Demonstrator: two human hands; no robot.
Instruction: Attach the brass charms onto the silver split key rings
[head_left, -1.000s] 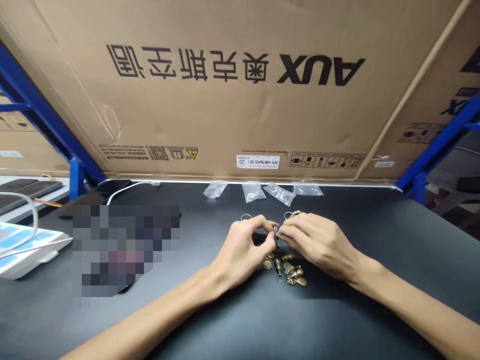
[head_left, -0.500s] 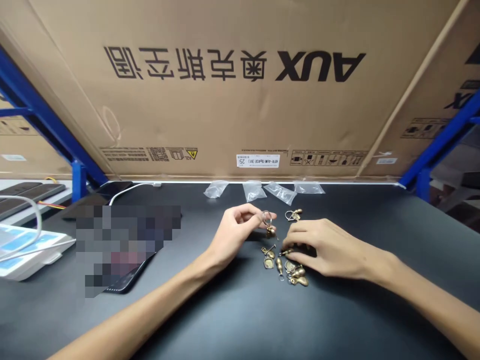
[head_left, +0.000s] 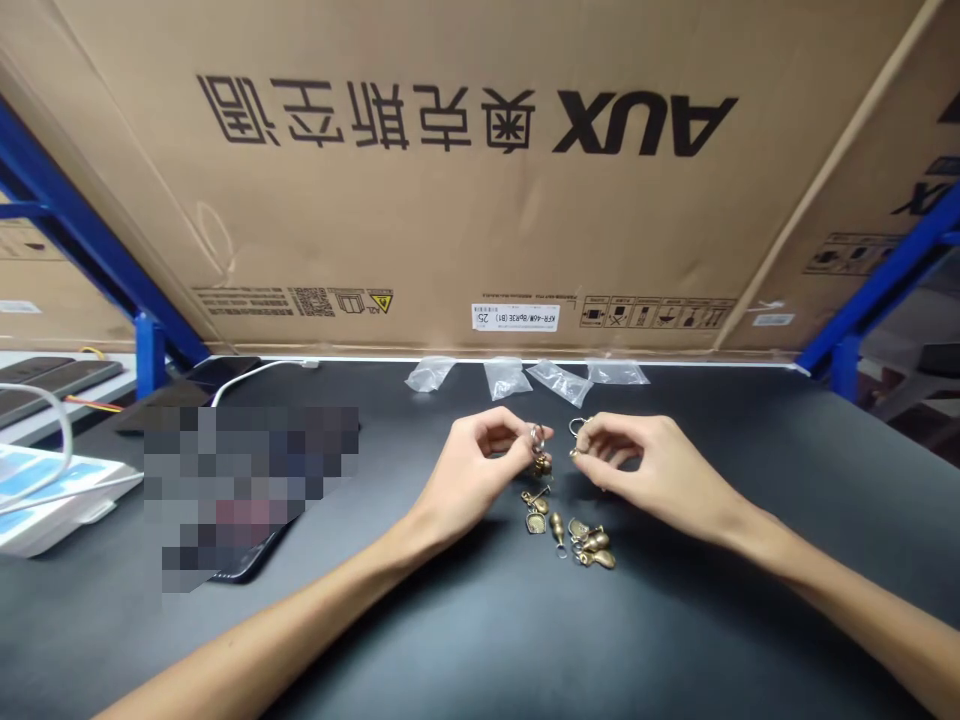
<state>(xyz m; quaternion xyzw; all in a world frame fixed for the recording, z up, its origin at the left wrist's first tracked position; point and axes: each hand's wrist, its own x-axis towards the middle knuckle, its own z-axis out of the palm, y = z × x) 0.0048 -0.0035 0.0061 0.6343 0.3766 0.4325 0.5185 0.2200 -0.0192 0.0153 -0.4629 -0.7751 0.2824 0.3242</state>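
Note:
My left hand (head_left: 484, 465) is closed in a pinch, thumb against fingers, on a silver key ring (head_left: 537, 438). Small brass charms (head_left: 541, 465) dangle from that ring. My right hand (head_left: 637, 460) has thumb and fingertips pressed together on a tiny brass charm (head_left: 576, 453), mostly covered by the fingers. Just behind those fingertips shows another key ring (head_left: 577, 426), partly hidden. On the table below the hands lie a brass gourd charm (head_left: 556, 525), a square pendant (head_left: 535, 522) with small pieces beside it, and a cluster of brass charms (head_left: 596, 542).
Several clear plastic bags (head_left: 506, 378) lie along the back edge of the black table (head_left: 480, 640). A large cardboard box (head_left: 450, 230) stands behind it, between blue metal posts (head_left: 844, 365). At left are a blurred-out dark object (head_left: 255, 560), a white cable (head_left: 259, 373) and a white-and-blue box (head_left: 52, 500).
My right hand has moved back and up from the loose charms toward the rear key ring, now with a charm in its fingertips. My left hand keeps its ring almost in place.

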